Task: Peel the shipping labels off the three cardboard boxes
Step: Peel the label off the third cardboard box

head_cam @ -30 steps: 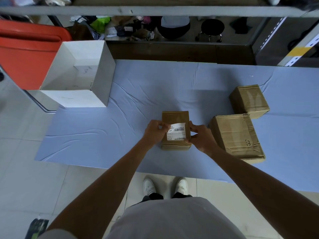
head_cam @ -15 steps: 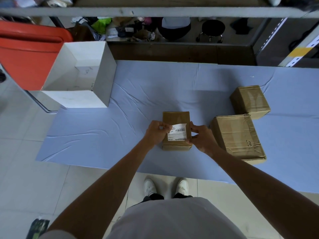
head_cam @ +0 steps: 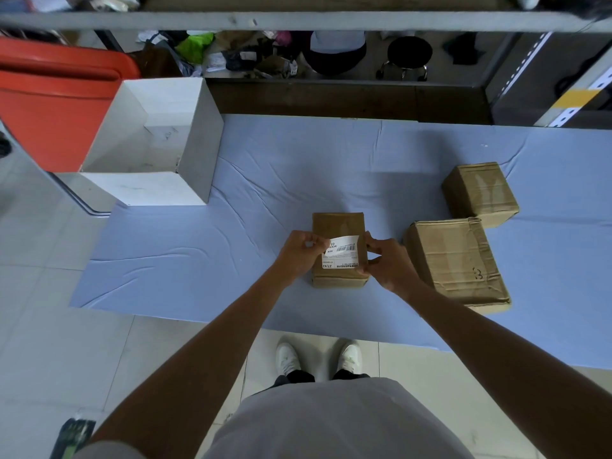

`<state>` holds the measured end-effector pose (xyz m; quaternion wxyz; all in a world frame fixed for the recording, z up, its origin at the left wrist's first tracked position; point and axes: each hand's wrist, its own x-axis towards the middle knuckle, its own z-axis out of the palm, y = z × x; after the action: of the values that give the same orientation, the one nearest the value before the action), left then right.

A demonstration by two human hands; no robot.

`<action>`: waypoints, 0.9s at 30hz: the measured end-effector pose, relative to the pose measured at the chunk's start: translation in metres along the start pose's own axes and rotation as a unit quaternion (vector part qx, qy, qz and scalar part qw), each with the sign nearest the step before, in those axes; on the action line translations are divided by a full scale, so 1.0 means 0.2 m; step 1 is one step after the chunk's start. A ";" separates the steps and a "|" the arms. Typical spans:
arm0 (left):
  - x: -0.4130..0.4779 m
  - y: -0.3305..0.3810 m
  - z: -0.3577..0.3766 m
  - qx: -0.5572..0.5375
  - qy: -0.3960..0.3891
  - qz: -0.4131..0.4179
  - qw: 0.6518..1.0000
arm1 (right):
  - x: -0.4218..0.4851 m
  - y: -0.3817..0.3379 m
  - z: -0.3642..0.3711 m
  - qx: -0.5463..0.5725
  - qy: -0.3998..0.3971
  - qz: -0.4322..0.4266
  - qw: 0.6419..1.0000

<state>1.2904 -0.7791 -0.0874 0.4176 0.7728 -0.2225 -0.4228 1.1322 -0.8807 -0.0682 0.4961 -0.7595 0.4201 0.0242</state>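
A small cardboard box point(head_cam: 337, 225) stands on the blue cloth in front of me. Its white shipping label point(head_cam: 342, 255) is partly lifted at the top left corner. My left hand point(head_cam: 299, 251) pinches that raised corner. My right hand point(head_cam: 385, 263) grips the box's right side and holds it steady. A larger cardboard box point(head_cam: 458, 260) marked with a 3 lies to the right, and a third small box point(head_cam: 480, 190) sits behind it. No label shows on those two.
An open white box point(head_cam: 195, 154) stands at the back left of the blue cloth point(head_cam: 281, 180). A red bin point(head_cam: 49, 104) is beyond it. The cloth's near edge lies just in front of my white shoes point(head_cam: 288, 359).
The label's top left corner has come up off the box as my left hand pulled it. My right hand stays on the box's right side.
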 end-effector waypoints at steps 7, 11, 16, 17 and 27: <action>0.00 -0.01 0.00 -0.039 -0.009 0.002 0.999 | 0.00 0.00 0.00 -0.004 0.004 -0.001 1.000; 0.00 0.00 0.00 -0.047 -0.016 -0.001 0.999 | 0.00 0.00 0.00 -0.006 0.009 -0.004 1.000; 0.00 0.01 0.00 -0.046 -0.030 -0.004 0.999 | 0.00 0.01 0.00 0.006 0.010 -0.004 1.000; 0.00 0.01 0.00 -0.044 -0.033 -0.004 0.998 | 0.00 0.01 0.00 0.004 0.010 -0.005 1.000; -0.01 0.03 0.00 -0.053 -0.045 -0.005 0.998 | 0.00 0.01 -0.01 -0.006 0.016 -0.010 1.000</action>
<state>1.2891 -0.7802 -0.0814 0.4455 0.7310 -0.2149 -0.4700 1.1305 -0.8819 -0.0692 0.4849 -0.7671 0.4200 0.0091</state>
